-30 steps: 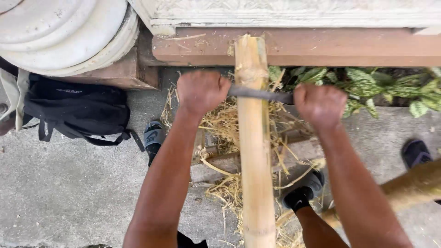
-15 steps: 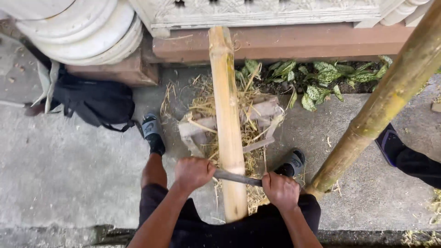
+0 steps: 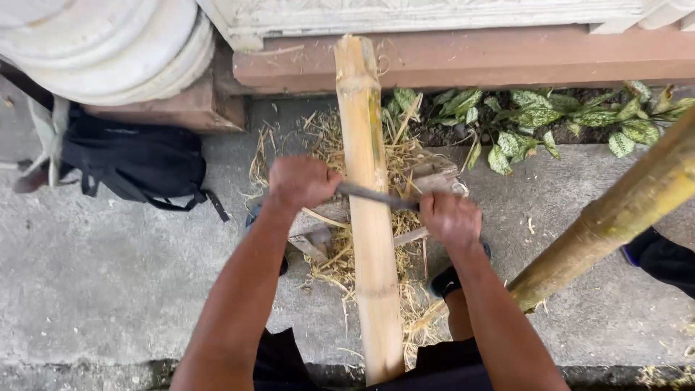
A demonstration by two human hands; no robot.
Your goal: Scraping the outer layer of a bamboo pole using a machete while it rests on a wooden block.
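Bamboo pole [image 3: 369,217] runs lengthwise between both arms; left hand [image 3: 300,181] and right hand [image 3: 449,219] each fist an end of the metal blade [image 3: 376,195] lying across it.

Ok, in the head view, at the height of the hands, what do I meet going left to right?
Black backpack → left hand → upright bamboo pole with the blade across it → right hand → leaning bamboo pole.
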